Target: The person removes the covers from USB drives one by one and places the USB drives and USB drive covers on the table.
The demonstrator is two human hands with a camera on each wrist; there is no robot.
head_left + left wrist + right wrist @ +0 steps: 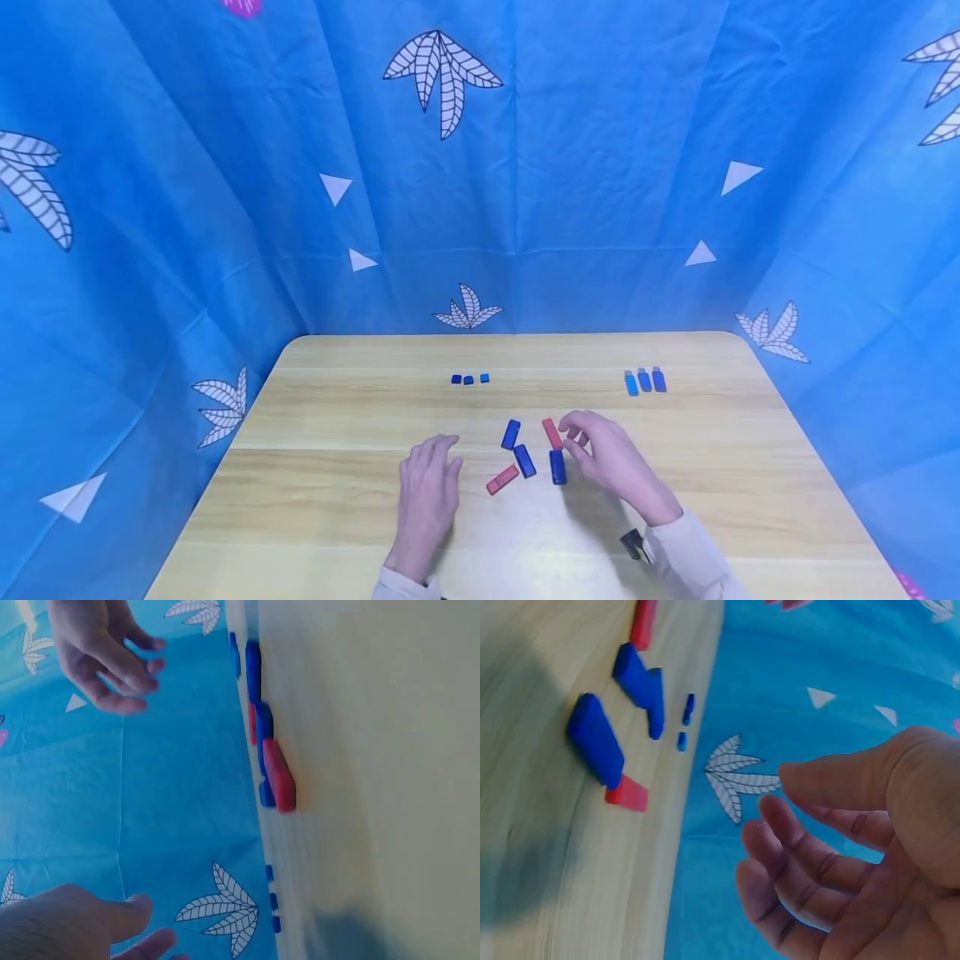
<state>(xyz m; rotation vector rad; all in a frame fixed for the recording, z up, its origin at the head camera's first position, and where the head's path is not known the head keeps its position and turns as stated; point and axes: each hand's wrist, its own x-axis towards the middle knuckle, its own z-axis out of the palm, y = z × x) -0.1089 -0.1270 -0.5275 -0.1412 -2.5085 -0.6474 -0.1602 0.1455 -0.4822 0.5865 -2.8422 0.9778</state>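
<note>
Several small sticks shaped like USB flash drives lie in the middle of the table. A red stick (552,433) and a blue stick (557,467) are the ones nearest my right hand (611,458). That hand hovers above the wood, its fingers loosely bent and nothing between them in the right wrist view. My left hand (429,487) is left of the group, fingers relaxed and holding nothing. Closest to it lies another red stick (502,479). Two more blue sticks, one farther back (511,433) and one nearer (524,461), lie between the hands.
Toward the back, three small blue caps (468,380) form a row. Back right, three blue flash drives (645,381) with bare connectors stand side by side. A blue curtain (517,208) hangs behind the wooden table (337,417). Something dark (633,544) shows beside my right sleeve.
</note>
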